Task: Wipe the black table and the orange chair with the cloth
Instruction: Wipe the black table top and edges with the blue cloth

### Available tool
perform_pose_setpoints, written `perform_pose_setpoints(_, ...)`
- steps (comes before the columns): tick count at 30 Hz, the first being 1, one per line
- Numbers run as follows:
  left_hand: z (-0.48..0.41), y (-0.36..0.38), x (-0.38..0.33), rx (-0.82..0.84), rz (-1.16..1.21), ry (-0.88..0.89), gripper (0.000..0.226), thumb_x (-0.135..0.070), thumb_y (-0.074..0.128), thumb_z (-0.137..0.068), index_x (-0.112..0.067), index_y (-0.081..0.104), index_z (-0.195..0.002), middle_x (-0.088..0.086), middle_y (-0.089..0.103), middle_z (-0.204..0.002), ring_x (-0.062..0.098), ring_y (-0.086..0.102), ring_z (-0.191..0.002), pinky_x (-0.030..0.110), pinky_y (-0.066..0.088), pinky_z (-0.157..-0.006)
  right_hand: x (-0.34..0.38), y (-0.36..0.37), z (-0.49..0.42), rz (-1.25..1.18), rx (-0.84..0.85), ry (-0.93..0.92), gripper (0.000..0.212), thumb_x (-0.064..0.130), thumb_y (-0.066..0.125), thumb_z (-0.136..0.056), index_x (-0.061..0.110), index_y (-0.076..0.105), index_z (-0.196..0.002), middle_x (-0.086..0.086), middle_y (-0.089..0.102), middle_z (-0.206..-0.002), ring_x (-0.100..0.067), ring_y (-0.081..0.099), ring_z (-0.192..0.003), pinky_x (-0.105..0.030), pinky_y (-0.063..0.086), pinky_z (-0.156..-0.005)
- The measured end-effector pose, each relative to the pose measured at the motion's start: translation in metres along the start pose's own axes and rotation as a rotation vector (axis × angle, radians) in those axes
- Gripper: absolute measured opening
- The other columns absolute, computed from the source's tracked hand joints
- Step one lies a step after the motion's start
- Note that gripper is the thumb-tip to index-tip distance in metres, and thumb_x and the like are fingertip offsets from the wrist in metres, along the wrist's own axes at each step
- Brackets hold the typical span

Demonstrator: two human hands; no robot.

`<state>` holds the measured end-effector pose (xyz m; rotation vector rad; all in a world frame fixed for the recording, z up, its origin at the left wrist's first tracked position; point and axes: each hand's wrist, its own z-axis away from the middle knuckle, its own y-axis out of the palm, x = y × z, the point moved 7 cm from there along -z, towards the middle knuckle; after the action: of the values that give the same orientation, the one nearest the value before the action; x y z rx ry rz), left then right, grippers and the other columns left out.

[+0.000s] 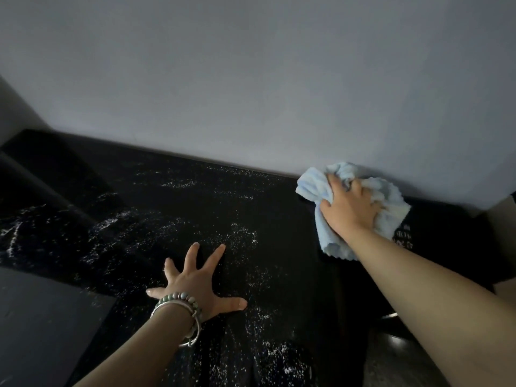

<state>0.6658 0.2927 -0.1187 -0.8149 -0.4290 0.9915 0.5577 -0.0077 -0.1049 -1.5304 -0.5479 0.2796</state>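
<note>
Your right hand (pixel 349 209) clutches the bunched cloth (pixel 311 187) at the far edge of the black table (pixel 279 213), by the wall (pixel 251 79). The speckled stretch lies leftward, nearer your left hand (pixel 195 286), which presses flat, fingers spread. The orange chair is out of view.

No legible text, labels or numbers
</note>
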Motion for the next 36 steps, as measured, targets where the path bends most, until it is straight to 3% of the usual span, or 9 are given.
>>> perform_pose_setpoints(5,0.002,0.001,0.001,-0.016,0.012,0.008,0.112,-0.082,0.059,-0.056,-0.058,-0.015,-0.137,-0.013,-0.023,-0.153,0.04,-0.013,-0.141,0.071,0.018,-0.104,0.048,0.007,0.049,0.001,0.055,-0.235,0.044,0.041,0.044,-0.087,0.039,0.04,-0.131,-0.008,0.031,-0.142,-0.033,0.034,-0.126,-0.055,0.034,-0.099)
perform_pose_setpoints(10,0.013,0.01,0.009,-0.091,-0.071,0.089,0.106,-0.084,0.049,-0.063,-0.05,-0.012,-0.142,-0.015,-0.017,-0.154,0.033,-0.011,-0.143,0.064,0.016,-0.109,0.051,-0.002,0.116,-0.038,-0.05,-0.591,0.036,0.046,0.051,-0.074,0.032,0.062,-0.105,-0.006,0.056,-0.112,-0.032,0.059,-0.099,-0.051,0.048,-0.078)
perform_pose_setpoints(16,0.041,0.035,0.018,-0.129,-0.118,0.144,0.098,-0.085,0.023,-0.07,-0.036,-0.013,-0.147,-0.012,-0.019,-0.155,0.025,-0.013,-0.144,0.059,0.011,-0.113,0.032,-0.012,0.072,-0.14,0.04,-0.049,0.029,0.042,0.044,-0.091,0.037,0.049,-0.12,-0.004,0.036,-0.137,-0.031,0.035,-0.124,-0.052,0.033,-0.098)
perform_pose_setpoints(22,0.059,0.044,0.022,-0.219,-0.116,0.175,0.077,-0.065,0.028,-0.089,-0.03,-0.006,-0.149,-0.011,-0.01,-0.157,0.023,-0.008,-0.145,0.054,0.009,-0.116,0.082,0.001,0.174,-0.049,-0.007,-0.735,0.037,0.044,0.05,-0.079,0.036,0.057,-0.115,-0.004,0.052,-0.119,-0.033,0.054,-0.107,-0.05,0.045,-0.08)
perform_pose_setpoints(24,0.062,0.047,0.025,-0.213,-0.104,0.175,0.074,-0.062,0.029,-0.091,-0.03,-0.005,-0.149,-0.012,-0.009,-0.157,0.022,-0.008,-0.146,0.054,0.008,-0.116,0.065,0.0,0.142,0.02,0.037,-0.573,0.04,0.043,0.045,-0.087,0.036,0.049,-0.126,-0.006,0.044,-0.127,-0.036,0.046,-0.116,-0.049,0.041,-0.086)
perform_pose_setpoints(26,0.067,0.052,0.028,-0.204,-0.081,0.171,0.072,-0.059,0.029,-0.093,-0.03,-0.004,-0.15,-0.013,-0.008,-0.157,0.021,-0.008,-0.146,0.055,0.007,-0.115,0.034,-0.007,0.11,-0.087,0.077,-0.15,0.036,0.041,0.043,-0.092,0.035,0.044,-0.127,-0.006,0.038,-0.132,-0.034,0.038,-0.121,-0.049,0.037,-0.092)
perform_pose_setpoints(28,0.073,0.056,0.03,-0.205,-0.064,0.171,0.07,-0.057,0.03,-0.093,-0.031,-0.003,-0.15,-0.013,-0.007,-0.157,0.02,-0.008,-0.146,0.056,0.007,-0.114,0.031,-0.016,0.115,-0.119,0.061,-0.029,0.031,0.04,0.042,-0.093,0.036,0.045,-0.123,-0.004,0.037,-0.133,-0.031,0.035,-0.123,-0.048,0.035,-0.094)
perform_pose_setpoints(33,0.085,0.061,0.031,-0.243,-0.06,0.179,0.066,-0.051,0.03,-0.096,-0.029,0.0,-0.15,-0.013,-0.004,-0.157,0.019,-0.006,-0.146,0.056,0.007,-0.114,0.067,-0.007,0.221,-0.102,0.086,-0.688,0.035,0.045,0.044,-0.078,0.035,0.058,-0.108,-0.003,0.056,-0.105,-0.031,0.057,-0.1,-0.048,0.049,-0.073)
perform_pose_setpoints(36,0.092,0.067,0.031,-0.238,-0.05,0.174,0.063,-0.047,0.03,-0.097,-0.029,0.0,-0.15,-0.012,-0.004,-0.157,0.019,-0.006,-0.146,0.056,0.008,-0.115,0.051,-0.011,0.213,0.013,0.014,-0.761,0.039,0.047,0.045,-0.082,0.035,0.056,-0.118,-0.003,0.055,-0.109,-0.029,0.057,-0.103,-0.048,0.048,-0.077)
